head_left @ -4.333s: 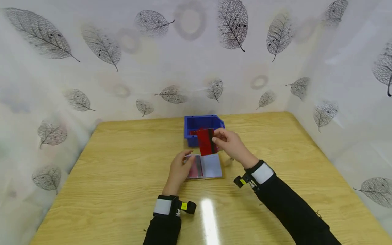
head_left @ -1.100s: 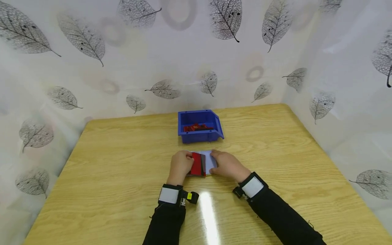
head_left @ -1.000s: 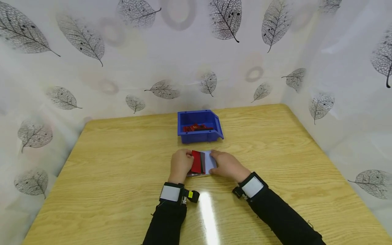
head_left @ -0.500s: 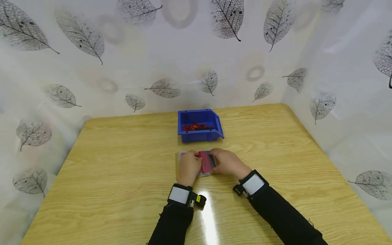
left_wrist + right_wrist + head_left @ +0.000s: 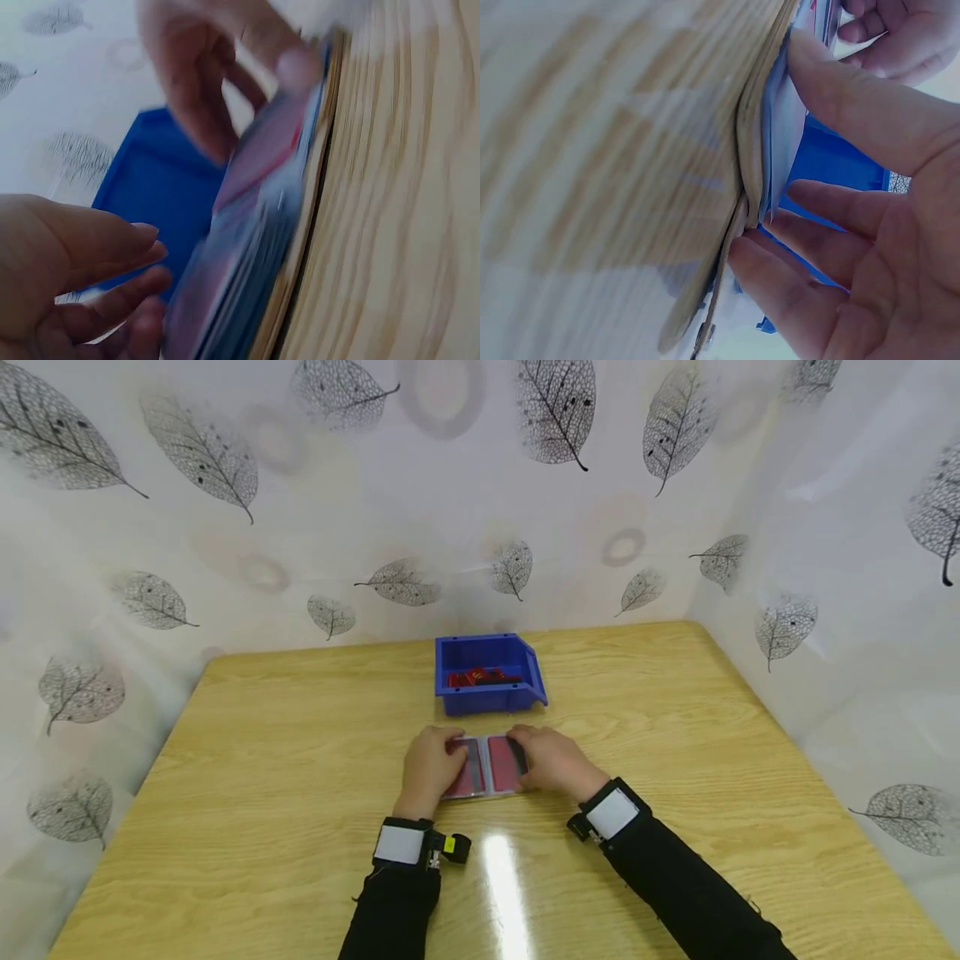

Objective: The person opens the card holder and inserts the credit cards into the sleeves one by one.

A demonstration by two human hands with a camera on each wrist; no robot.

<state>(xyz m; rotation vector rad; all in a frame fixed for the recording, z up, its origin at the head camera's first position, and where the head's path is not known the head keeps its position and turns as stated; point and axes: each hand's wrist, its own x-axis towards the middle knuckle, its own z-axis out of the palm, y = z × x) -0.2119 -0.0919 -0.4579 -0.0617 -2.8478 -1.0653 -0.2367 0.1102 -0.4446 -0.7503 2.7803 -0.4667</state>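
An opened card holder [image 5: 486, 768] with clear sleeves lies on the table in the head view. Red cards with a dark stripe show in both pages, one on the left [image 5: 471, 774] and one on the right [image 5: 504, 764]. My right hand [image 5: 558, 764] grips the holder's right edge; the right wrist view has its thumb on the page and fingers around the edge. At the left page is my left hand [image 5: 431, 768]. In the left wrist view its loosely bent fingers [image 5: 112, 240] appear beside the stacked sleeves, with nothing visible between them.
Just behind the holder stands a blue bin [image 5: 491, 700] with several red cards [image 5: 480, 677] inside. The wooden table [image 5: 300, 760] meets a leaf-patterned curtain [image 5: 337, 518] at the back and sides.
The right hand brought a red card from near the bin to the holder. That card now lies in the right page. The left hand has turned a sleeve, then moved back left.
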